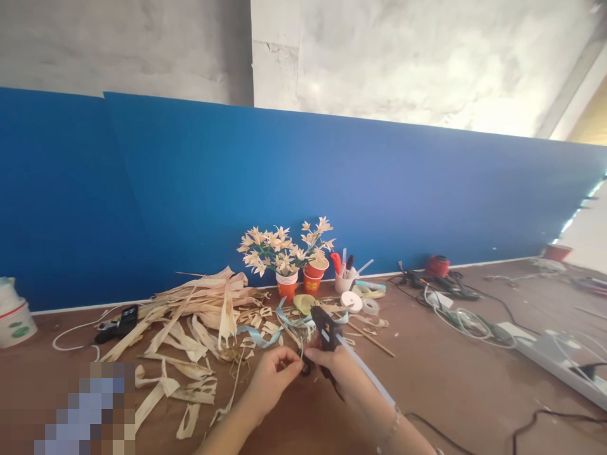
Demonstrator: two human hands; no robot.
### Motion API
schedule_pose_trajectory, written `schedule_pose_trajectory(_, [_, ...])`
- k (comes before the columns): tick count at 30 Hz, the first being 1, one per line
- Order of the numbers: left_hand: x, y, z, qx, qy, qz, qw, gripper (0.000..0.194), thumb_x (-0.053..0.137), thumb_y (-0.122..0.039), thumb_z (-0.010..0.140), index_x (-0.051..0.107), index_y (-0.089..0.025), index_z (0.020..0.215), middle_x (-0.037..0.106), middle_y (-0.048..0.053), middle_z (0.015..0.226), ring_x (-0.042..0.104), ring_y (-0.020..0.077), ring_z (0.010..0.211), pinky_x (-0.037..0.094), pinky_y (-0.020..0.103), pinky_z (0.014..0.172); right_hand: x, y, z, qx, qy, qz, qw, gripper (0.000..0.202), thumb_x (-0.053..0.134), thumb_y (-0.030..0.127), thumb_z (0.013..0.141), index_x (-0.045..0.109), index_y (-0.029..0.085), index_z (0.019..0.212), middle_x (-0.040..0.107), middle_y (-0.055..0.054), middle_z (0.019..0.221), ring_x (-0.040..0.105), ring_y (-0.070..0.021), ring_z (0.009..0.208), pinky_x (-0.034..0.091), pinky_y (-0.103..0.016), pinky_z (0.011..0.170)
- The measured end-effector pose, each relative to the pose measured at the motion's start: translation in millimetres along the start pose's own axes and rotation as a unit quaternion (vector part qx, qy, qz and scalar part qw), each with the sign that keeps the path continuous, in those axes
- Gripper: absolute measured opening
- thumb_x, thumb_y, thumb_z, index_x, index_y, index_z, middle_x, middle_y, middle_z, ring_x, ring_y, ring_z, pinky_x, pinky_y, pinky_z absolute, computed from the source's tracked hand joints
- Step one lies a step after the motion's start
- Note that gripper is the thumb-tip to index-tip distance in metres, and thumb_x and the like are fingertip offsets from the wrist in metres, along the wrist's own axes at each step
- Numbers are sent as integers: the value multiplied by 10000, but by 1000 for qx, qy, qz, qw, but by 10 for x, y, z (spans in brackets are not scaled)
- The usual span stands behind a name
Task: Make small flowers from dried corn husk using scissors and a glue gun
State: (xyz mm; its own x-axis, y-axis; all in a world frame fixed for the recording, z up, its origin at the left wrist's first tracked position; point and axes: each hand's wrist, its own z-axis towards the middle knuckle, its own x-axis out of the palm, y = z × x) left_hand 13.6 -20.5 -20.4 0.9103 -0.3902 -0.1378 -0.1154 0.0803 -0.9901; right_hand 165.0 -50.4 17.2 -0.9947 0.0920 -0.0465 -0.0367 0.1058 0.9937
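My right hand is wrapped round a black hot glue gun, and a long translucent glue stick juts from its back end toward my wrist. Beside it, my left hand is closed in a pinch on a thin pale strip, close to the gun. What kind of piece the strip is, I cannot make out. Light blue ribbon lies just beyond my hands. Dried corn husks are spread over the table on the left, some in cut pieces.
Pale flowers stand in red paper cups by the blue partition. Near them are a pen cup, a white tape roll and a wooden stick. Cables and a power strip lie at right.
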Motion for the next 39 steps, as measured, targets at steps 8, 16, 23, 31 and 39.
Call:
schedule_pose_trajectory(8, [-2, -52, -2, 9, -16, -39, 999, 236, 625, -404, 677, 595, -174, 635, 666, 34, 834, 570, 185, 803, 402, 267, 720, 13, -85, 238, -56, -72, -48, 995, 135, 576, 220, 612, 446, 209, 648, 465, 57, 524, 426, -111, 485, 363, -240, 510])
schedule_pose_trajectory(16, [-97, 70, 121, -7, -105, -33, 994, 314, 609, -490, 672, 601, -177, 661, 677, 23, 651, 616, 198, 690, 451, 303, 704, -329, -257, 454, -172, -113, -198, 958, 135, 559, 288, 730, 561, 183, 815, 604, -16, 718, 531, -178, 672, 405, -260, 606])
schedule_pose_trajectory(23, [-177, 90, 146, 20, -181, 14, 983, 250, 595, -412, 711, 607, -171, 649, 626, 4, 608, 593, 175, 628, 447, 265, 631, -145, -273, 246, -205, 6, -188, 961, 190, 571, 348, 766, 539, 182, 679, 554, 14, 644, 501, -142, 611, 401, -242, 590])
schedule_pose_trajectory(31, [-134, 99, 104, 36, -150, 111, 982, 187, 534, -325, 742, 602, -171, 660, 585, -2, 592, 536, 164, 599, 402, 256, 597, -12, -321, 284, -133, -53, -120, 982, 144, 637, 304, 653, 603, 177, 711, 585, 3, 616, 539, -161, 577, 447, -272, 567])
schedule_pose_trajectory(39, [-34, 106, 73, 42, -71, 183, 980, 130, 521, -231, 714, 620, -165, 661, 616, 4, 617, 525, 145, 575, 377, 234, 555, 16, -264, 283, -92, -10, -43, 995, 274, 627, 412, 671, 624, 160, 777, 460, 51, 467, 443, -116, 436, 404, -253, 463])
